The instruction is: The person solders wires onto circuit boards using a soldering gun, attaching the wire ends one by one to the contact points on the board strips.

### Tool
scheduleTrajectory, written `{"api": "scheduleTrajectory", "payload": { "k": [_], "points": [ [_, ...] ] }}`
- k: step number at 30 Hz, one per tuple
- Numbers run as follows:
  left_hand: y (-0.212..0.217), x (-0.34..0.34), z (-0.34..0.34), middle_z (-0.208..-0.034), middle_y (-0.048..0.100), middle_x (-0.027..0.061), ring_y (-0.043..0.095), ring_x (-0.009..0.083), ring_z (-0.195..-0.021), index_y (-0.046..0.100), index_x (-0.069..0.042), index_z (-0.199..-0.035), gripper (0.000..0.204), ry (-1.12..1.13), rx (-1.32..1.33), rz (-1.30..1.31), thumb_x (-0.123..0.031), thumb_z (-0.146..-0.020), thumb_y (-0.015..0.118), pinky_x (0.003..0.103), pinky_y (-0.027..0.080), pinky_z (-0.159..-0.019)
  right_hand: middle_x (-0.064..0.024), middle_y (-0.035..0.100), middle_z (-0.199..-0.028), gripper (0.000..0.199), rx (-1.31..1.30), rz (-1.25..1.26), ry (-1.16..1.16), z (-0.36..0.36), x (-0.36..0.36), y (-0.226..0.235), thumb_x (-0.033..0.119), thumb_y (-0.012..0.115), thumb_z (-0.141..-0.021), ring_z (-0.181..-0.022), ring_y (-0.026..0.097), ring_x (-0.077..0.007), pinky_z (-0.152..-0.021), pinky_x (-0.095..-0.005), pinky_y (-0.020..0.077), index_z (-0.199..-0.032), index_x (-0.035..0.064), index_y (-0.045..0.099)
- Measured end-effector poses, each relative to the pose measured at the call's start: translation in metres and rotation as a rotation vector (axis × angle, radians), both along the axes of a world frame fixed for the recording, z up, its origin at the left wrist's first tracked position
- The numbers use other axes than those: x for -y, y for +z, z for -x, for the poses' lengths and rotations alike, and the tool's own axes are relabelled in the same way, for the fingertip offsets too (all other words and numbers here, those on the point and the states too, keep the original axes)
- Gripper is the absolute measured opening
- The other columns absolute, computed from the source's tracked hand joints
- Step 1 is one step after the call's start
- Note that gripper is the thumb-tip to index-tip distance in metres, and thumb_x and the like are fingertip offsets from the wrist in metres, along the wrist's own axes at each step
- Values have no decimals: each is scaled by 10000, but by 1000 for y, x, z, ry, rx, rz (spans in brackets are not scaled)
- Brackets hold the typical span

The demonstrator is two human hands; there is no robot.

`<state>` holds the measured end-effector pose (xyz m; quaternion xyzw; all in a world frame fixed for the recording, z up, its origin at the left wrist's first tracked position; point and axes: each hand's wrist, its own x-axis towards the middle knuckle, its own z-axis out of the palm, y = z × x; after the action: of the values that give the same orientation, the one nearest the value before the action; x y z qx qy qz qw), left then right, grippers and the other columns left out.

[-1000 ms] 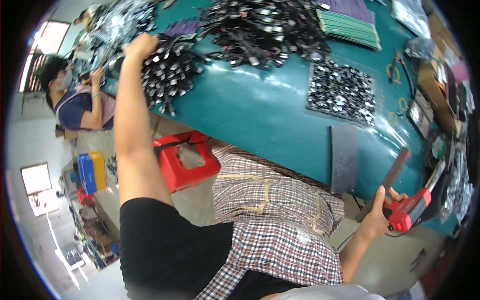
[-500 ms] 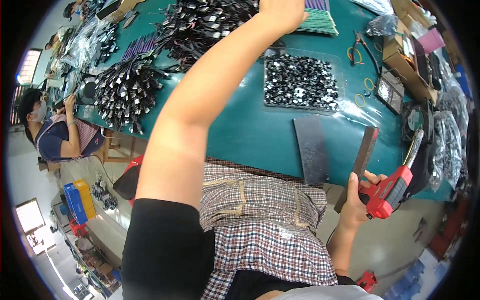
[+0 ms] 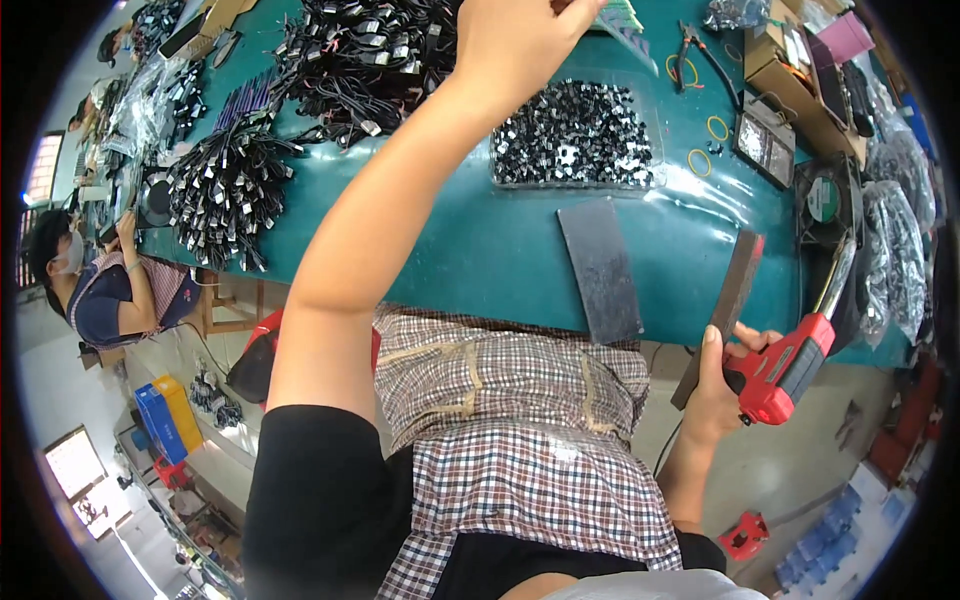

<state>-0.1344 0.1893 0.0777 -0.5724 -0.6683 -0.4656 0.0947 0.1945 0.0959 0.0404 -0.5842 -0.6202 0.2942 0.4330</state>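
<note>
Gripping boxy red plastic tool (image 3: 790,367)

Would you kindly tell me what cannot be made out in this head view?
- Left hand: fingertips cut off by the top edge, so any grasp is unknown.
- Red tool in the right hand: its tip is hidden behind the dark strip.
- Small black parts: too small to identify.
</note>
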Motion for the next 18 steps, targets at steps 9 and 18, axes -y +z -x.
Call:
{"api": "scheduleTrajectory", "payload": {
  "k": [9,18],
  "points": [
    [-33,120,-88,-946,732,64,683,83,-818,714,11,-1040,151,-317,916,362,2,-889,712,208,558,-716,-106,589,-1111,629,-35,-78,308,34,-11,10,-79,751,-812,-918,610,-144,-775,-257,501,-1304,20,371],
    [-71,166,-102,-959,710,76,678,107,-847,679,30,-1021,144,-440,1367,399,-6,-889,722,235,566,-761,-105,647,-1010,594,136,-217,424,38,-18,-14,-13,842,-747,-749,643,-131,-633,-249,522,-1217,8,479]
  ]
}}
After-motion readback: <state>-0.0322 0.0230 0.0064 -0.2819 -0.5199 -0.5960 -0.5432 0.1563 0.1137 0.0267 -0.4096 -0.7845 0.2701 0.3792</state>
